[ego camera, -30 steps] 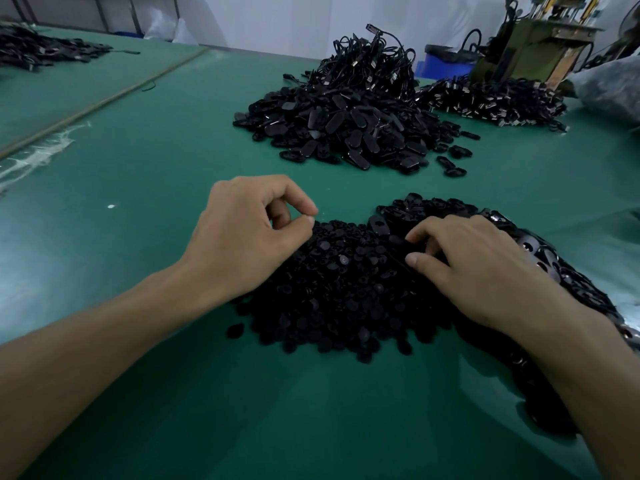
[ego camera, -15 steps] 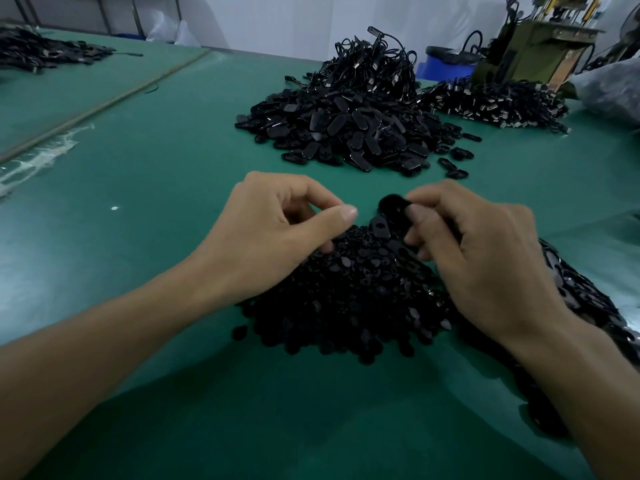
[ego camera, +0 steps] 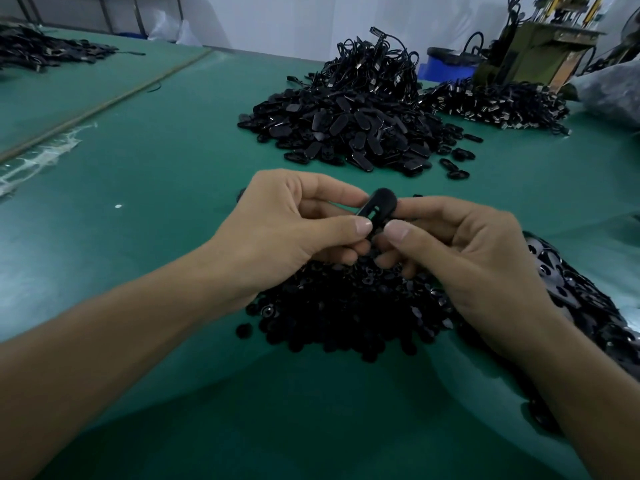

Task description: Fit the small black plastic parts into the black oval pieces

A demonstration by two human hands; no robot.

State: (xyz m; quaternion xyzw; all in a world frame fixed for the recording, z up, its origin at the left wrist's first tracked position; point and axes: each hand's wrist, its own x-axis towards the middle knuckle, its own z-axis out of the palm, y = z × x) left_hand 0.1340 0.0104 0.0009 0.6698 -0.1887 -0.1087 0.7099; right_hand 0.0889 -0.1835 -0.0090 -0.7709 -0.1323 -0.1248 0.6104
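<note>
Green matting (ego camera: 166,157) covers a wide workbench, with a pale wall behind it. Everything below is placed from the heap of small black parts (ego camera: 346,317), which lies on the mat at the near middle.

Head view: both hands are raised just above the far edge of that heap and meet over it. Between them is one black oval piece (ego camera: 378,205), tilted, its slotted face towards the camera. The left hand (ego camera: 277,233) comes in from the heap's left side; its forefinger and thumb are curled in and pinch the oval piece at its left edge. Whether a small part sits under that thumb cannot be told. The right hand (ego camera: 478,258) comes in from the heap's right side and grips the same oval piece, thumb at the lower end and forefinger along the upper right edge, with the other fingers curled beneath.

Touching the heap on its right, partly under the right forearm, lies a spread of glossy oval pieces (ego camera: 581,299). Well beyond the heap sits a bigger mound of oval pieces (ego camera: 346,133), with a tangle of black cords (ego camera: 370,67) on top. Beyond and to the right is a pile of metal-tipped parts (ego camera: 495,105), then a blue bin (ego camera: 446,69) and an olive-green machine (ego camera: 530,53). Far off to the left lies another dark pile (ego camera: 45,53).
</note>
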